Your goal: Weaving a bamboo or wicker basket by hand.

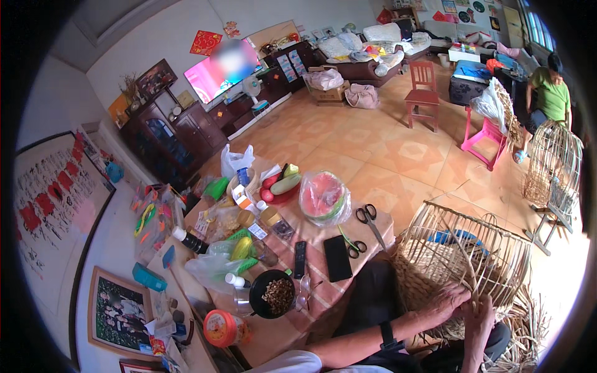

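Note:
A half-woven basket [429, 267] stands at my right, tilted, its lower wall of tan braided strands and its upper part bare upright ribs. My left hand [444, 303], with a dark band on the wrist, lies against the near side of the weave, fingers bent and closed at a twisted plant-fibre strand [469, 264]. Close beside it, my right hand [479, 318] pinches the same strand low down, where it meets the basket wall. The fingertips partly hide each other. Something blue [453, 239] shows inside the basket through the ribs.
Loose strands [525, 332] heap beside the basket. On the table at left are large scissors [371, 225], a black phone [337, 258], a wrapped half watermelon [324, 198] and a pan of brown pieces [272, 294]. A person in green [552, 96] sits behind another ribbed basket [553, 163].

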Available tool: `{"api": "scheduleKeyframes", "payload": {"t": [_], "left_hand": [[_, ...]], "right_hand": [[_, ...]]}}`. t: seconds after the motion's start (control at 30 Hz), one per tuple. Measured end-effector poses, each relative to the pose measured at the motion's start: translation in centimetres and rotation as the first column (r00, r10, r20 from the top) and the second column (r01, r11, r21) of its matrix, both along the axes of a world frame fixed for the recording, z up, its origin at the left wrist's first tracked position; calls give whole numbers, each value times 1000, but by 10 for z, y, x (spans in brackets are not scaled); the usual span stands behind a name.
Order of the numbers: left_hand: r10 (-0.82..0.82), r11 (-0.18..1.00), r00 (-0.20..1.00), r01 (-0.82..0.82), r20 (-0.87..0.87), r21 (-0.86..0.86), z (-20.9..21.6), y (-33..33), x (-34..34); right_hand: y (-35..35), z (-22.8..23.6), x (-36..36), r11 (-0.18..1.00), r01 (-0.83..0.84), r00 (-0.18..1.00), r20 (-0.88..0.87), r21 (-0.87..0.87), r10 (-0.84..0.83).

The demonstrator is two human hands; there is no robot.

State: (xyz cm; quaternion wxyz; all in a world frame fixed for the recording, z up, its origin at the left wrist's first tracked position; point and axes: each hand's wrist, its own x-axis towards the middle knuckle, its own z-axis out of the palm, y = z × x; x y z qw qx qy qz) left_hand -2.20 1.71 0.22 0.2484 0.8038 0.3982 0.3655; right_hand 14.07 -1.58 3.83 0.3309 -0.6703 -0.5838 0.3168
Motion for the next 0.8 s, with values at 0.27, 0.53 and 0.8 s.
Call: {"api": "scheduleKeyframes", "payload": {"t": [0.27,0.53,0.8], "left_hand": [[-15,1000,993,17,-118,19,13,8,-28],[38,990,986,-15,-164,139,66,5,-32],[34,992,996,-24,-79,121,30,12,-14]], "right_hand": [[13,-18,44,954,153,393,-870,-259,-299],[-7,-17,16,985,-110,850,-526,-134,23],[-25,-47,51,986,25,340,-926,-167,-165]]}}
